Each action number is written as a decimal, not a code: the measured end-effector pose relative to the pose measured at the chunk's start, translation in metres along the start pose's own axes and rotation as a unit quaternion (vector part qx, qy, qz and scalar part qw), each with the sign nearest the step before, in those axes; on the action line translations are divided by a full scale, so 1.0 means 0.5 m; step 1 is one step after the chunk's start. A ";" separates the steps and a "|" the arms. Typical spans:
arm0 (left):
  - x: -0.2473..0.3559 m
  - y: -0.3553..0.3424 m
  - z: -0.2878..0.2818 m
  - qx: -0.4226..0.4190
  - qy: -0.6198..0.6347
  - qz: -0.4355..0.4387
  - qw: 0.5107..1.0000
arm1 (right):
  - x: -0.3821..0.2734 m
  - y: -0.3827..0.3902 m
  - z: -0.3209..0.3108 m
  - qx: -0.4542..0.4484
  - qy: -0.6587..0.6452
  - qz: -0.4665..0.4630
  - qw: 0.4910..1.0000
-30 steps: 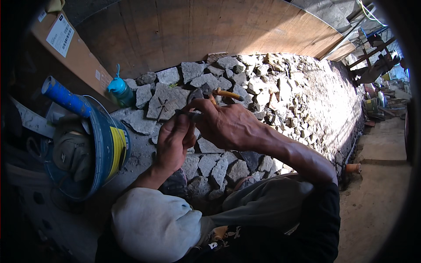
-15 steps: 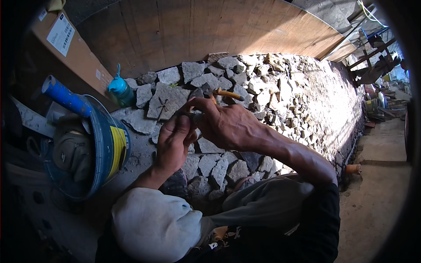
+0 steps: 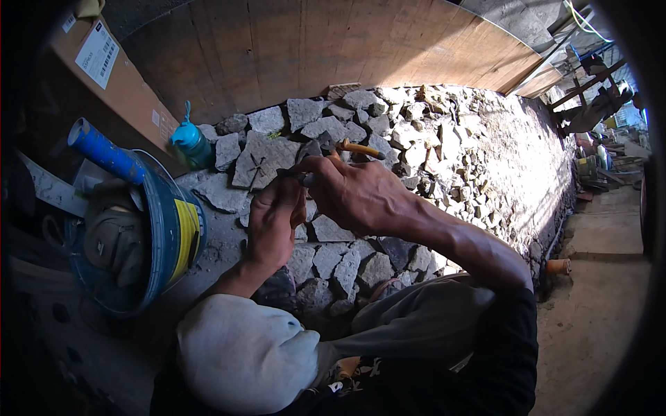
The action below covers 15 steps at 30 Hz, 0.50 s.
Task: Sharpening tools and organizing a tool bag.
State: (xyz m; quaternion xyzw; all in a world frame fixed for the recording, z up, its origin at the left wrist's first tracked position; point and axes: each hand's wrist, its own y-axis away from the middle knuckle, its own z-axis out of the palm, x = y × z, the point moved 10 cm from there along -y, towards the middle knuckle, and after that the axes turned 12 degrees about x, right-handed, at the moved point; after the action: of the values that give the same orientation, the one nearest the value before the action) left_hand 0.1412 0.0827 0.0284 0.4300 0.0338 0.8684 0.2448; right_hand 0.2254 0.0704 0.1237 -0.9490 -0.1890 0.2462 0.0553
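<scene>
My right hand (image 3: pixel 354 194) is closed around a pair of pliers with a yellow-orange handle (image 3: pixel 364 150); a dark metal end (image 3: pixel 305 179) shows by the fingers, and the rest is hidden. My left hand (image 3: pixel 272 222) meets it, thumb and fingers pinched together at the metal end. What the left fingers pinch is too small and dark to make out. Both hands are held above a bed of broken grey stones (image 3: pixel 270 156), in front of my knees. A dark crossed mark or wire (image 3: pixel 258 166) shows on one flat slab beyond the left hand.
At the left stands a blue bucket (image 3: pixel 156 277) holding a dark bag (image 3: pixel 114 243) and a blue tube (image 3: pixel 104 149). A turquoise bottle (image 3: pixel 191 144) stands by a cardboard box (image 3: pixel 114 76). A plywood panel (image 3: pixel 298 52) borders the stones. An orange pipe end (image 3: pixel 558 267) sticks out at right.
The left thumb and fingers have shifted slightly upward and straightened around the metal end. The right hand has barely moved, still holding the pliers.
</scene>
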 end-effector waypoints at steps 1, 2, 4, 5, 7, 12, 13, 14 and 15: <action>0.000 -0.001 -0.002 -0.001 0.000 0.000 1.000 | -0.004 0.000 0.001 0.003 0.025 -0.019 0.999; -0.002 -0.001 -0.001 -0.003 -0.005 -0.003 1.000 | -0.003 0.001 0.004 -0.002 0.027 -0.021 0.999; 0.001 0.000 0.002 -0.004 -0.011 -0.005 1.000 | 0.004 0.000 -0.006 0.028 -0.027 0.006 0.999; 0.004 0.004 0.010 -0.016 0.004 -0.010 1.000 | 0.000 0.000 -0.013 0.041 -0.026 -0.008 0.999; 0.013 0.011 0.026 -0.027 0.018 -0.016 0.999 | 0.038 0.007 -0.010 0.018 -0.092 0.094 0.991; 0.005 0.018 0.034 -0.014 0.045 -0.087 0.995 | 0.041 -0.002 -0.070 0.114 -0.199 0.080 0.970; 0.005 0.018 0.033 -0.015 0.045 -0.087 0.995 | 0.042 0.000 -0.065 0.097 -0.173 0.085 0.976; 0.007 0.017 0.035 -0.023 0.046 -0.081 0.995 | 0.045 0.002 -0.057 0.076 -0.144 0.097 0.982; 0.003 0.017 0.034 -0.024 0.040 -0.084 0.995 | 0.048 0.009 -0.044 0.043 -0.122 0.115 0.985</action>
State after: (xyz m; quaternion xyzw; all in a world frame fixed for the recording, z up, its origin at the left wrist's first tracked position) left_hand 0.1500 0.0732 0.0427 0.3847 0.0587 0.8618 0.3253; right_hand 0.2569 0.0754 0.1312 -0.9242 -0.0732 0.3723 0.0441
